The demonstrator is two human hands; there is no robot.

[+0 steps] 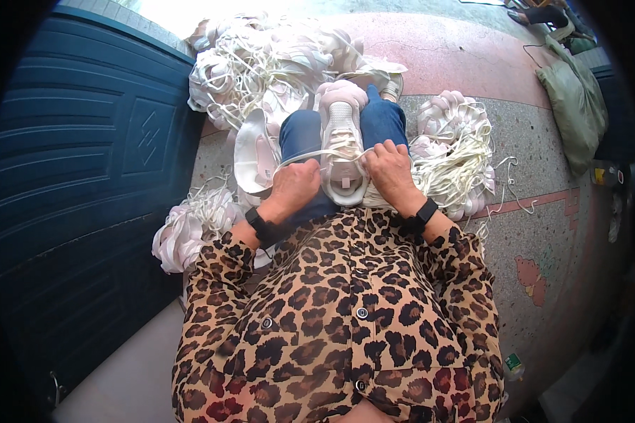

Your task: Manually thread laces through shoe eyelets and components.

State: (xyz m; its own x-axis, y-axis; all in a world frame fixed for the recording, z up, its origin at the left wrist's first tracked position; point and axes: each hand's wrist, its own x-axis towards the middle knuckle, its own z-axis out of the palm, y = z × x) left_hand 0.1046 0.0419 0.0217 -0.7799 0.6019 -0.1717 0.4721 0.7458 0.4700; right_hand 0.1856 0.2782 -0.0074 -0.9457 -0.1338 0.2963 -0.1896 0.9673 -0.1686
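Observation:
A white and pale pink sneaker upper (341,116) rests between my knees, toe pointing away from me and collar toward my body. White shoelace (343,145) crosses its eyelets. My left hand (296,185) is closed in a pinch on the lace at the left, and a stretch of it runs from the fingers to the shoe. Close to the shoe's right side, my right hand (390,171) has its fingers bent around the lace; the fingertips are partly hidden.
Heaps of similar uppers and laces lie ahead (261,70), at the right (455,155) and at the left (197,225). A single upper (256,151) sits by my left knee. A dark blue door (85,141) stands left; a greenish sack (571,106) is far right.

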